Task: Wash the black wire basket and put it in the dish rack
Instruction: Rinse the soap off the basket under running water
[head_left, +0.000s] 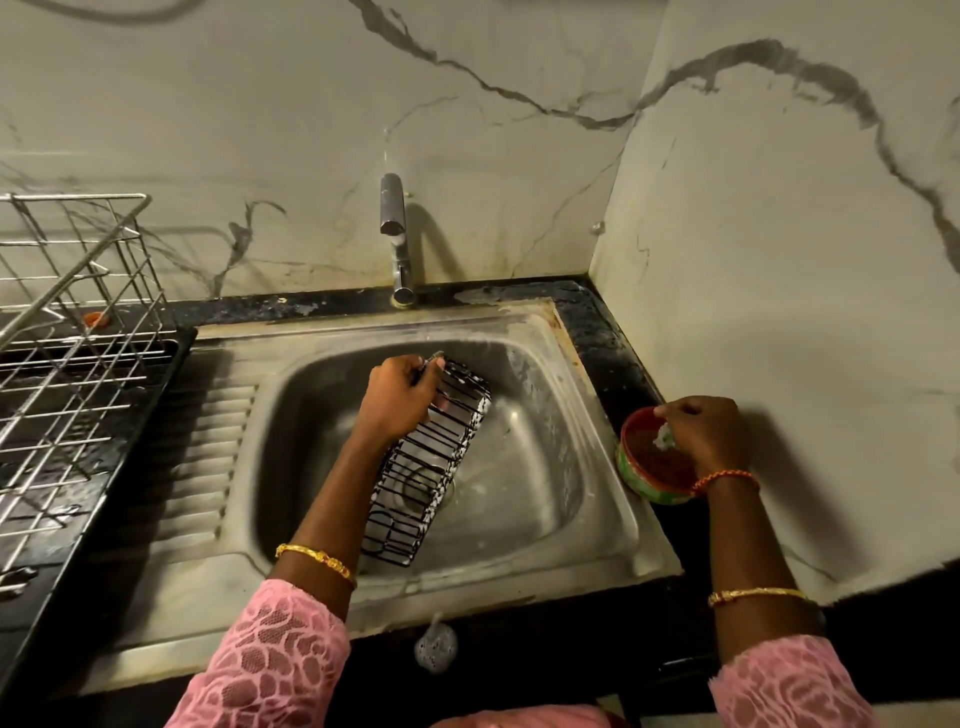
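While my left hand (397, 397) is clenching the far end of the black wire basket (426, 462), I am keeping it tilted inside the sink (524, 519), near end down by the drain, so suds run off. My right hand (706, 434) is dipping into the soap tub (652, 470) on the right rim, fingers pinching something pale, probably a scrubber; what exactly, I cannot tell. Dish rack (78, 332): far left, cut off by the frame. Tap (396, 234): seemingly not running. Drain: half hidden behind wire.
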